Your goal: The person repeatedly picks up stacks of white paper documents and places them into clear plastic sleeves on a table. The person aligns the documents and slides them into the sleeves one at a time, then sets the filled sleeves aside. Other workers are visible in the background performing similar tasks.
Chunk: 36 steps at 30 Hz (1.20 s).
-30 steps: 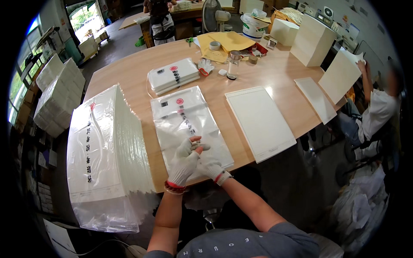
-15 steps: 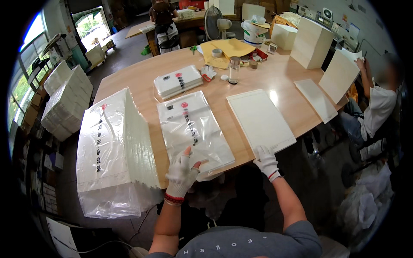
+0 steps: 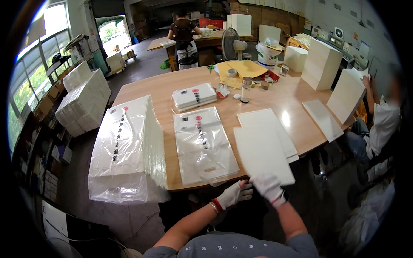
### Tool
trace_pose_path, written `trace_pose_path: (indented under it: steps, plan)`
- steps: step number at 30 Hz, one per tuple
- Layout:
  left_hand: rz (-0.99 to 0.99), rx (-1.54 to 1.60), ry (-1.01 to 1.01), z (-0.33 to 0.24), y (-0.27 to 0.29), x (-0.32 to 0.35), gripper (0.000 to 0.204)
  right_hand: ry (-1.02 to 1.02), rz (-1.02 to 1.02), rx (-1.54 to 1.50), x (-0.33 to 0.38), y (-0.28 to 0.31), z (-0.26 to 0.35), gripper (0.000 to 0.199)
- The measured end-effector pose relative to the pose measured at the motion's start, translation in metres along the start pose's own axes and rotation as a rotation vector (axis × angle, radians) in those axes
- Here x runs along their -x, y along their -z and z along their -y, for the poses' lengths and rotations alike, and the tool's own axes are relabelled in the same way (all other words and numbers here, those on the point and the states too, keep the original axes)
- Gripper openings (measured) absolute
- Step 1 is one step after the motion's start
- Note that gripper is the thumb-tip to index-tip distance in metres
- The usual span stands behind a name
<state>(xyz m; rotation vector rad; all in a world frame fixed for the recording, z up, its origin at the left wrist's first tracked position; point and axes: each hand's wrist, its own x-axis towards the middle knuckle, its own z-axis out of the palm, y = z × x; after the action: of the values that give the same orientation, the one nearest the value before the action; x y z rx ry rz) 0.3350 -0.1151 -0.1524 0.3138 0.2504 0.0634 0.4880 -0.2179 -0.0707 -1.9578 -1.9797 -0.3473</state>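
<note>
My right hand (image 3: 267, 188), in a white glove, is closed on the near end of a stiff-looking white paper piece (image 3: 262, 150); whether it is one sheet or a thin stack I cannot tell. That piece overlaps a flat white paper stack (image 3: 282, 133) on the table. Just left of it, my left hand (image 3: 234, 193), gloved with bare fingertips, is off the table edge, fingers apart and nothing visible in them. In front lies a clear printed plastic bag (image 3: 206, 150) with a handle slot. A tall pile of similar filled bags (image 3: 124, 146) stands to the left.
Farther back on the table (image 3: 137, 92) are a smaller bag stack (image 3: 193, 96), a spare glove (image 3: 222, 91), a glass jar (image 3: 245, 90) and yellow paper (image 3: 241, 71). Tall paper stacks (image 3: 320, 64) stand at right, where a seated person (image 3: 380, 124) handles paper. Another person stands behind.
My right hand has drawn a white paper piece off the stack, toward me and to the left. My left hand has moved from the plastic bag rightward to near the right hand. The view has shifted.
</note>
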Motion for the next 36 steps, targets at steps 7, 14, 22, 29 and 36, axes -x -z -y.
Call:
trace_pose_path:
  steps: [7, 14, 22, 29, 36]
  plan:
    - [-0.294, -0.874, -0.227, -0.015, -0.029, 0.060, 0.052, -0.569, -0.033, -1.013, 0.084, -0.054, -0.052, 0.025]
    - [-0.652, -2.187, -0.625, 0.033, 0.005, 0.040, 0.064, -0.976, -0.154, -1.545, 0.050, -0.083, 0.058, 0.047]
    - [-0.167, -1.918, -1.023, -0.019, -0.060, 0.091, 0.049, -0.794, -0.318, -1.439, 0.040, -0.091, 0.058, 0.029]
    - [-0.789, -1.537, -0.811, -0.147, -0.052, 0.095, 0.042, -0.658, -0.253, -0.981, 0.056, -0.002, 0.047, 0.033]
    - [-0.308, -0.914, -0.519, -0.192, -0.070, 0.068, 0.034, -0.257, -0.133, -0.382, 0.024, 0.037, 0.058, 0.031]
